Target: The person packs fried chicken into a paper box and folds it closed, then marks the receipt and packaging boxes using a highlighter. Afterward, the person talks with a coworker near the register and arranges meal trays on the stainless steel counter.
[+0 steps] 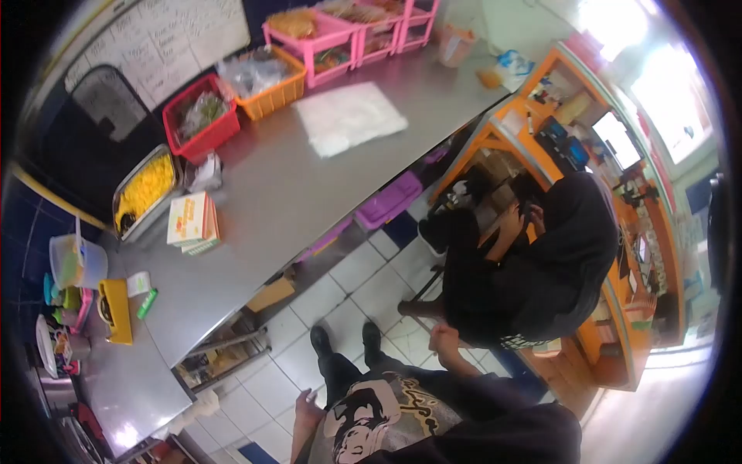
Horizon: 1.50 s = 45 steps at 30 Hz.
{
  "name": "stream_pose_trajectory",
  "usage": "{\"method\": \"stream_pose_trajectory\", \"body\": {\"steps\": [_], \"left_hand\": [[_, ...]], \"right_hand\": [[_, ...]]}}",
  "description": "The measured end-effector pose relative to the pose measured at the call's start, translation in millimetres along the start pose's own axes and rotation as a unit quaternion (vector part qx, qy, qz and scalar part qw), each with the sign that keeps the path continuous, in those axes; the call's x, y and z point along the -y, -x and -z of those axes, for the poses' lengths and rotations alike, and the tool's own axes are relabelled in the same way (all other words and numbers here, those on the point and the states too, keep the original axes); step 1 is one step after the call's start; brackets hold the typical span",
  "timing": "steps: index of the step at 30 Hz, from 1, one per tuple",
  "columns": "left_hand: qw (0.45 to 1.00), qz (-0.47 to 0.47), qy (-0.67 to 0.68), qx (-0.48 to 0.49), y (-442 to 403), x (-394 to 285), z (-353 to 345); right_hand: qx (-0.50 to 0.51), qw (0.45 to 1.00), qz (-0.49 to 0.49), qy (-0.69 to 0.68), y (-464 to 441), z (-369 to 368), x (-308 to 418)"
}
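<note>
My left hand hangs at my side, low in the view, with loosely bent fingers slightly apart and nothing seen in it. On the other side, my right hand is held in front of me, curled into a fist; no object shows in it. Neither hand touches the steel table. On that table are a stack of small boxes, a metal tray of yellow food, a green marker and a folded white cloth.
A seated person in dark clothes is close on my right, beside an orange shelf unit. Red and orange baskets and pink racks line the table's back. A yellow tape dispenser-like object stands at left. The floor is tiled.
</note>
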State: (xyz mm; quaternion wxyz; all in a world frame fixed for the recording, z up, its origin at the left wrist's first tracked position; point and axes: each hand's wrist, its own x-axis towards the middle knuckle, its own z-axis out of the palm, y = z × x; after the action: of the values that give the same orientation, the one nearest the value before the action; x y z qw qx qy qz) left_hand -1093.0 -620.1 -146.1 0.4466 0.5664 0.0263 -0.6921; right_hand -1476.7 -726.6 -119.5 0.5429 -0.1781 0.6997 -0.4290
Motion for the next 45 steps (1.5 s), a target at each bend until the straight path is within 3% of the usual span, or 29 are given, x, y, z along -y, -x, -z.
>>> {"method": "stream_pose_trajectory", "body": {"steps": [1,3,4,6,8,10,11,12,13,15,17,19,20,23,25,26,27,29,30,31,32,33,34,36,38,39,41,42,45], "left_hand": [[1.0,-0.029,-0.007,0.001,-7,-7,-26],[0.996,-0.058,-0.065,0.014,-26,-24,-62],[0.995,-0.077,-0.022,0.057,-40,-29,-77],[0.987,-0.13,-0.057,0.079,-39,-45,-135],[0.928,-0.171,-0.268,0.196,-75,-42,-154],[0.855,-0.138,-0.425,0.266,-135,-18,-142],[0.852,-0.135,-0.429,0.269,-172,-4,-129],[0.708,-0.16,-0.622,0.294,-206,9,-112],[0.523,-0.172,-0.778,0.303,-215,15,-98],[0.516,-0.161,-0.802,0.254,-200,1,-117],[0.508,-0.155,-0.822,0.204,-205,-18,-140],[0.633,-0.238,-0.703,0.22,-201,-34,-148],[0.709,-0.158,-0.66,0.192,-190,-43,-152],[0.662,-0.194,-0.703,0.174,-225,-50,-110],[0.483,-0.21,-0.826,0.201,-216,-64,-85],[0.475,-0.144,-0.86,0.118,-212,-63,-78],[0.485,-0.142,-0.856,0.111,-210,-67,-70],[0.46,-0.057,-0.867,0.183,-196,-69,-44],[0.501,-0.056,-0.85,0.151,-186,-62,-37],[0.531,-0.073,-0.837,0.112,-172,-54,-34],[0.563,-0.087,-0.82,0.063,-158,-44,-29],[0.559,-0.087,-0.824,0.024,-155,-26,-22],[0.629,-0.072,-0.774,-0.005,-118,-27,-40],[0.675,-0.166,-0.719,-0.006,-113,15,-11],[0.678,-0.179,-0.708,0.089,-102,42,17],[0.699,-0.176,-0.691,0.059,-90,49,25],[0.64,-0.081,-0.762,0.058,-66,50,42],[0.643,-0.176,-0.745,-0.023,-56,57,59],[0.698,-0.183,-0.682,-0.118,-45,68,134]], "right_hand": [[-0.013,0.987,-0.024,-0.157,-7,3,17],[-0.025,0.983,0.044,-0.174,3,-5,43],[-0.037,0.978,0.101,-0.178,6,-6,53],[-0.044,0.965,0.121,-0.227,7,-2,52],[-0.028,0.944,0.129,-0.301,8,8,46],[-0.016,0.948,0.103,-0.3,12,6,33],[0.003,0.954,0.073,-0.29,13,7,25],[0.066,0.962,0.009,-0.266,16,14,14],[0.062,0.961,0.004,-0.269,17,13,0],[0.09,0.994,-0.049,-0.046,1,13,-15],[0.123,0.984,-0.059,-0.114,-12,13,-17],[0.062,0.986,0.027,-0.149,-14,5,-11],[0.049,0.991,-0.003,-0.124,-13,4,-4],[0.091,0.99,-0.027,-0.102,-37,0,-33],[0.148,0.986,-0.038,-0.061,-30,4,-42],[0.184,0.983,0.014,0.005,-33,5,-52],[0.224,0.969,0.067,0.075,-36,5,-60],[0.212,0.959,0.097,0.16,-25,0,-39],[0.174,0.957,0.064,0.223,-36,-7,-53],[0.142,0.945,0.042,0.292,-45,-10,-78],[0.123,0.915,0.187,0.335,-47,-6,-100],[0.158,0.864,0.174,0.446,-59,-2,-116],[0.207,0.827,0.16,0.497,-67,-1,-124],[0.3,0.763,0.128,0.558,-77,-2,-129],[0.359,0.708,0.112,0.598,-88,-11,-123],[0.375,0.686,0.108,0.613,-91,-20,-121],[0.394,0.653,0.102,0.639,-90,-40,-121],[0.397,0.641,0.099,0.649,-87,-52,-125],[0.392,0.617,0.098,0.675,-64,-89,-149]]}}
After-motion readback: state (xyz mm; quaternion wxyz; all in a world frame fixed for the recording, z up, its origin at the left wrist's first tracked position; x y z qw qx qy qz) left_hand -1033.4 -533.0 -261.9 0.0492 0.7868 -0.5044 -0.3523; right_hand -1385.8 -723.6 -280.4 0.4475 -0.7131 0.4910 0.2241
